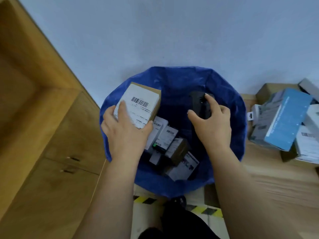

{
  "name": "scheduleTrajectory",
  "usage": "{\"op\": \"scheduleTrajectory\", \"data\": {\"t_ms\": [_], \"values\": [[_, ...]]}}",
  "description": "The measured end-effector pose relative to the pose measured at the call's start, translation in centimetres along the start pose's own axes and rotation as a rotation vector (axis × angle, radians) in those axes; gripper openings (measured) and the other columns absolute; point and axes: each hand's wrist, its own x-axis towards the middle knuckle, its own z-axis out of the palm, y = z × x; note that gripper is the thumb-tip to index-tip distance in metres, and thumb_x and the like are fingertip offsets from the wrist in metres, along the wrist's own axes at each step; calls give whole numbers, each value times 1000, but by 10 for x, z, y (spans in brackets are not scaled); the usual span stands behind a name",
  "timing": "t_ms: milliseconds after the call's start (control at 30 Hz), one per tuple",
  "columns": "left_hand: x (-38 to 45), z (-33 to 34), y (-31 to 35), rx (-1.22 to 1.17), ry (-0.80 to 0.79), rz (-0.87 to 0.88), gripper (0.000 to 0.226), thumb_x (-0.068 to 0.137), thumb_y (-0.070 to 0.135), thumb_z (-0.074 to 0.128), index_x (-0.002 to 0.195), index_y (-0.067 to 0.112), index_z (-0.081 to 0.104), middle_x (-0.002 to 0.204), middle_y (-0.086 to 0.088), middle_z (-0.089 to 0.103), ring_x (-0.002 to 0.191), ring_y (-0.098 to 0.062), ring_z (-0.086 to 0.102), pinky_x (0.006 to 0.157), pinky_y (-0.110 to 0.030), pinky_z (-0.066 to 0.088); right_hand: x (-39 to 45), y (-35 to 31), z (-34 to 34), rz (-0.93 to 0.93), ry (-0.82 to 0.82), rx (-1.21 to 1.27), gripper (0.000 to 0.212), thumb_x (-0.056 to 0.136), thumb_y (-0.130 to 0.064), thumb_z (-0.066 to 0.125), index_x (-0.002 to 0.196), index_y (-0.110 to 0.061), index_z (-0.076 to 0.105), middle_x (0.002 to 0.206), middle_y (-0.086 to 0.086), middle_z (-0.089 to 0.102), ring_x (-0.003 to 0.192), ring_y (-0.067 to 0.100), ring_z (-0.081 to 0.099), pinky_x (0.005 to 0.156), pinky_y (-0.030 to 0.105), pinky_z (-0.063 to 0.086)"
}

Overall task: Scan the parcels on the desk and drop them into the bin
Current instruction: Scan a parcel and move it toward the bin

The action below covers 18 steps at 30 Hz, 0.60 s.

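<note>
Brown cardboard box with matt white paper barcode label [138, 106], gripped in left hand [124, 130]. Matt black plastic handheld scanner [201, 105], in right hand [212, 126]. Beneath both hands: thin, crinkled, slightly glossy blue plastic bin liner [229, 107]. Right of the right hand: smooth light wooden desk top [269, 178].

1. This looks like a small parcel-handling or mailroom corner of an office.
2. A bin lined with a blue bag [229, 107] holds labelled boxes [170, 135].
3. More barcoded parcels [284, 121] are piled on a wooden desk [276, 183].
4. Yellow-black hazard tape [203, 208] marks the floor.
5. Wooden cabinets [57, 152] stand against a plain pale wall [172, 31].
</note>
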Motion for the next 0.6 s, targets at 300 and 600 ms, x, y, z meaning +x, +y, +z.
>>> {"op": "scheduleTrajectory", "data": {"t_ms": [300,600], "values": [[72,98,29,2,-147,94,94,76,44,78,151,22,27,150,-9,19,131,-35,22,102,-47,37,81,40,21,172,104,-24,66,81,-55,70,140,-52,41,139,-9,37,112,18,54,84,38,51],[141,234,13,43,-363,203,96,75,45,78,152,20,26,150,-13,18,129,-39,24,97,-52,41,142,103,111,378,133,-80,71,82,-56,68,145,-52,35,149,-2,32,125,27,50,96,47,50]]}}
